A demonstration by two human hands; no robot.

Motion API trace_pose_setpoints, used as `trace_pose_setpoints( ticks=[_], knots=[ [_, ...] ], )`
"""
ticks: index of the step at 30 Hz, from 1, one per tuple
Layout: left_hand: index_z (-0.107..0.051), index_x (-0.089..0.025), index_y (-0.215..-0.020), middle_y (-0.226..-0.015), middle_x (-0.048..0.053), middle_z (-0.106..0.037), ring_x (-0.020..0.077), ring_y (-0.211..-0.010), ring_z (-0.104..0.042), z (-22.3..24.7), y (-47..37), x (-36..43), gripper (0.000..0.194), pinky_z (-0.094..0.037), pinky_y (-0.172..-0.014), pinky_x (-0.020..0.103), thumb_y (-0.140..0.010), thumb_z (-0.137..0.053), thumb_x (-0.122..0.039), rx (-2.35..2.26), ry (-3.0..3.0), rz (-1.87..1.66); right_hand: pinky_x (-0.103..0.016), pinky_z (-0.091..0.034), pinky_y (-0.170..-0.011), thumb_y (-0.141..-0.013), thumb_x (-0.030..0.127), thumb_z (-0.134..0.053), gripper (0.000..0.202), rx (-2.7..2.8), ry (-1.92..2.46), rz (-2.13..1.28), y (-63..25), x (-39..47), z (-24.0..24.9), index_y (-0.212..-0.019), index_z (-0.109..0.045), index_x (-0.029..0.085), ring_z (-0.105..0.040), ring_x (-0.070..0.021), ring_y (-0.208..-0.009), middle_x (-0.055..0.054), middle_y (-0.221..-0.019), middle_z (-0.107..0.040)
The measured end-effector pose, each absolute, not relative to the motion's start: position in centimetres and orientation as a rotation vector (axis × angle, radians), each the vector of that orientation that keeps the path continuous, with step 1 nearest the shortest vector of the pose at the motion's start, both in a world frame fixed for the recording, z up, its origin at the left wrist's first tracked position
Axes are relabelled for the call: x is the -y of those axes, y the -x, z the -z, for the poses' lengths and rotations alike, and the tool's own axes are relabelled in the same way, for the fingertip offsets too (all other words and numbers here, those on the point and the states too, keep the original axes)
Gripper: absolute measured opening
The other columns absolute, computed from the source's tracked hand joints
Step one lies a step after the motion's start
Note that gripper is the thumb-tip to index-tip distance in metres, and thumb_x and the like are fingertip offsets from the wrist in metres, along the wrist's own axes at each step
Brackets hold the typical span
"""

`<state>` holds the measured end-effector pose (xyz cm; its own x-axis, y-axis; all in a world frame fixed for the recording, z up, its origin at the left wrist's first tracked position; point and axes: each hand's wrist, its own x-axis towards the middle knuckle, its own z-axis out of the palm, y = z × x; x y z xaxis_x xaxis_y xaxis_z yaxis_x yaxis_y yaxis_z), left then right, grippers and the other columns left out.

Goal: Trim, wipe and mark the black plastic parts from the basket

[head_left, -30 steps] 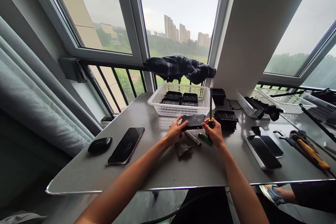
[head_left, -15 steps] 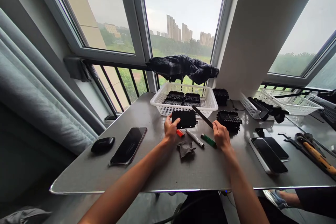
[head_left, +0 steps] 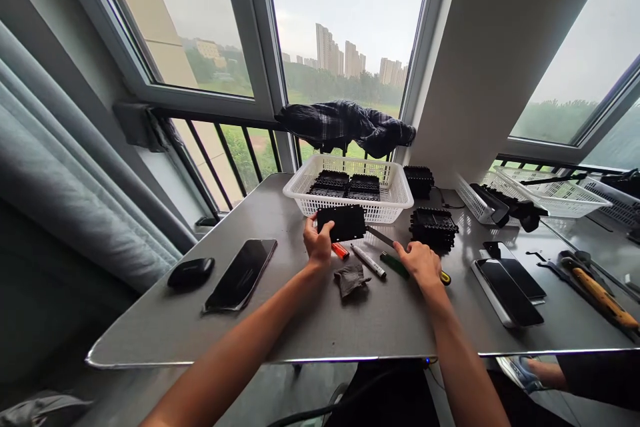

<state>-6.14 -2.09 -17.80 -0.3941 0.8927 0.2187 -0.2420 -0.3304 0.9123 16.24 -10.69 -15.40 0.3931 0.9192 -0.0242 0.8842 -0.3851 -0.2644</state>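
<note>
My left hand (head_left: 318, 240) is closed on a black rectangular plastic plate (head_left: 342, 223) with small tabs along its edges, thumb across its face. In my right hand (head_left: 421, 263) is a flat file (head_left: 383, 236), its yellow handle end showing beyond the palm. The file's tip is at the plate's right edge; whether it touches cannot be made out. Below the hands lie an orange-red lighter (head_left: 341, 251), a white marker (head_left: 369, 261), a green lighter-like bar (head_left: 394, 264) partly behind my right hand, and a crumpled grey cloth (head_left: 351, 279).
A white basket (head_left: 299, 202) holding several black parts stands behind the plate. Stacks of black parts (head_left: 434, 228) sit to its right. Phones (head_left: 241, 275) lie on both sides, with a black mouse-like object (head_left: 191, 273) at left. Tools (head_left: 600, 290) lie far right. A person's foot shows below.
The file has swung down from above the plate's right corner to its right side edge, exposing its yellow handle end. The plate has shifted slightly left and up in view.
</note>
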Motion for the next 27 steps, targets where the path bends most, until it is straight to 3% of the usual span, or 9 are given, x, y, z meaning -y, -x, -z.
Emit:
trace_pose_setpoints(
  ticks=[16, 24, 27],
  knots=[
    [-0.057, -0.022, -0.116, -0.1, 0.003, -0.068, 0.0164, -0.092, -0.064, 17.4, 5.2, 2.8, 0.041, -0.048, -0.09, 0.031, -0.076, -0.064, -0.032, -0.773, -0.932, -1.72, -0.038, -0.046, -0.078, -0.088, 0.063, -0.043, 0.054, 1.677, 2.515, -0.252, -16.1, 10.6, 15.9, -0.101, -0.069, 0.017, -0.065, -0.0322, -0.1, -0.017, -0.109, -0.068],
    [-0.059, -0.022, -0.115, -0.106, 0.004, -0.066, 0.0177, -0.101, -0.062, 17.7, 5.2, 2.4, 0.037, -0.045, -0.096, 0.032, -0.08, -0.061, -0.033, -0.774, -0.928, -1.728, -0.034, -0.039, -0.079, -0.089, 0.05, -0.053, 0.034, 1.782, 2.296, 0.051, -15.5, 11.7, 15.7, -0.091, -0.066, 0.019, -0.06, -0.0263, -0.099, -0.011, -0.098, -0.068],
    [-0.06, -0.022, -0.114, -0.106, 0.005, -0.066, 0.0184, -0.102, -0.062, 18.0, 5.2, 2.3, 0.035, -0.045, -0.097, 0.034, -0.08, -0.06, -0.033, -0.788, -0.942, -1.728, -0.033, -0.037, -0.08, -0.085, 0.05, -0.06, 0.03, 2.009, 2.098, 0.0, -15.1, 12.3, 15.5, -0.088, -0.065, 0.021, -0.062, -0.0232, -0.094, -0.007, -0.094, -0.069]
  ],
)
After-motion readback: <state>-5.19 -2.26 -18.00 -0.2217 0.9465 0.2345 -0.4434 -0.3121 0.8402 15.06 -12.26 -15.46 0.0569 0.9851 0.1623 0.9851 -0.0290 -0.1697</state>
